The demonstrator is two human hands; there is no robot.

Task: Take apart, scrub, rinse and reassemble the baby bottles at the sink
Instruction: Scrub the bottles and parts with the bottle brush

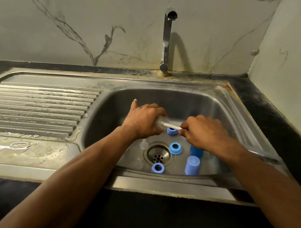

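Observation:
My left hand (pixel 144 119) grips a clear baby bottle (pixel 160 122) lying sideways over the sink basin (pixel 221 106), its mouth toward the right. My right hand (pixel 202 132) pinches the white handle of a bottle brush (pixel 172 125) that goes into the bottle's mouth. On the basin floor lie three blue screw rings (pixel 175 148) (pixel 158 168) (pixel 171 130), two blue caps (pixel 192 165) (pixel 196 151) and two clear teats (pixel 144 144) (pixel 139 163).
The drain strainer (pixel 158 156) sits mid-basin among the parts. A steel tap (pixel 166 38) stands behind the sink with no water running. A wet ribbed drainboard (pixel 26 106) stretches left. A marble wall closes in the back and right.

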